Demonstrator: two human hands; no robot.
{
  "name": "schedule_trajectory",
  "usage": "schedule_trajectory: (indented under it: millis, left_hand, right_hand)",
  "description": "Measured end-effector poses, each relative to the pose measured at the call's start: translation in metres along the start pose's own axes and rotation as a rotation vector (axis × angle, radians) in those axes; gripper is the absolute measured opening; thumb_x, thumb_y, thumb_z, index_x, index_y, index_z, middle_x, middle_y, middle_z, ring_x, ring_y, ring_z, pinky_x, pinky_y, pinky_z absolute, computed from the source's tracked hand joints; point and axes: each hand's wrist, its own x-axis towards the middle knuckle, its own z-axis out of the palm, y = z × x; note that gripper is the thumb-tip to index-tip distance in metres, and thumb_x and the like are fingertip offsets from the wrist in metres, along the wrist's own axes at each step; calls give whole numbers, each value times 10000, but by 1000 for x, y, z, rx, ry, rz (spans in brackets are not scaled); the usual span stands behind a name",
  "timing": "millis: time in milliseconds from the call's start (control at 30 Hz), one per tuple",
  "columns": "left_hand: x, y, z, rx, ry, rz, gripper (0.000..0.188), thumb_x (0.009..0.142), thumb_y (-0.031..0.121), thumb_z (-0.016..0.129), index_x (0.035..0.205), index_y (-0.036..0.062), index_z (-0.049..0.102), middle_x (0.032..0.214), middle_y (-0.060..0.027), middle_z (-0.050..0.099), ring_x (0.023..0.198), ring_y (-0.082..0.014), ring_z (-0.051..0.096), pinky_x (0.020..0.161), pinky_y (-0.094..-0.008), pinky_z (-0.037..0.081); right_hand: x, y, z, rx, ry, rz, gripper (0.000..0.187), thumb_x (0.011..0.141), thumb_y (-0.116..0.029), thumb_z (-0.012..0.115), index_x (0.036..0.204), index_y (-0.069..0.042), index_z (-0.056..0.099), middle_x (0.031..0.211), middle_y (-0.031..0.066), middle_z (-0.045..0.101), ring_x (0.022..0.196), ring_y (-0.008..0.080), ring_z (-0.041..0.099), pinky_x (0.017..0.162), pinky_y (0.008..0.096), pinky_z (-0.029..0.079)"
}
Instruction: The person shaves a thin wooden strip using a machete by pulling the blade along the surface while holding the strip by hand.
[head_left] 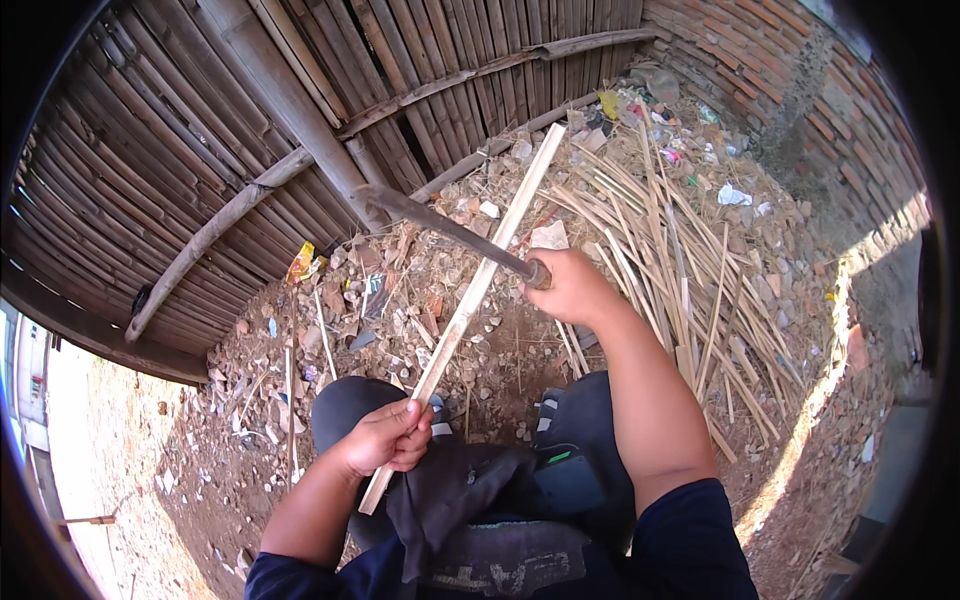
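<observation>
My left hand [388, 438] is closed around the lower part of a long pale bamboo strip [455, 335], which slants away from me to the upper right. The strip's near end pokes out below my fist, over my lap. In my right hand [572, 288] is the handle of a machete [445, 225], gripped with the fingers wrapped round it. Its long dark blade points to the upper left and crosses over the strip in this view. Whether blade and strip touch, I cannot tell.
A loose pile of split bamboo strips [672, 265] lies on the ground to my right. Rubble and litter cover the dirt [350, 310] before my knees. A bamboo slat wall [200, 130] stands ahead and left, a brick wall [735, 60] at the far right.
</observation>
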Motion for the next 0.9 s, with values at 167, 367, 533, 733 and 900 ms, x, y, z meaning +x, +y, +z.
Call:
schedule_trajectory:
  millis: [167, 367, 533, 733, 900]
  left_hand:
    - [9, 20, -3, 167, 108, 96, 387, 1098, 484, 408, 973, 123, 470, 643, 39, 285, 494, -92, 263, 443, -268, 267]
    - [44, 67, -11, 311, 379, 597, 333, 1128, 416, 363, 1039, 117, 479, 743, -9, 444, 627, -128, 428, 568, -282, 412]
    - [91, 103, -5, 271, 356, 863, 290, 1127, 368, 394, 1151, 107, 519, 983, -72, 629, 917, -187, 629, 883, -376, 550]
    - [120, 92, -2, 241, 492, 903, 304, 1115, 366, 454, 1203, 110, 594, 1063, -36, 653, 956, -133, 621, 835, -322, 531]
    - [114, 92, 1, 229, 483, 879, 297, 1107, 368, 473, 1245, 131, 587, 1089, -22, 628, 957, -130, 609, 798, -331, 538]
  right_hand:
    - [-1, -7, 9, -35, 0, -91, 361, 802, -234, 789, 1084, -19, 718, 850, 224, 705, 759, 367, 682, 748, 412, 534]
    - [1, 4, 6, 374, 44, 198, 367, 861, -331, 819, 1104, -81, 706, 872, 67, 734, 723, 219, 690, 691, 388, 533]
    - [-4, -13, 18, 647, -51, 157, 228, 900, -269, 808, 1030, -113, 704, 813, -11, 674, 571, 79, 550, 539, 273, 446]
    - [-4, -18, 18, 701, -142, 154, 239, 891, -246, 814, 1032, -87, 705, 797, -17, 664, 558, 80, 546, 531, 272, 449]
    - [-4, -9, 13, 668, -295, 129, 271, 879, -199, 816, 1072, -44, 705, 821, 10, 669, 588, 84, 557, 534, 257, 460]
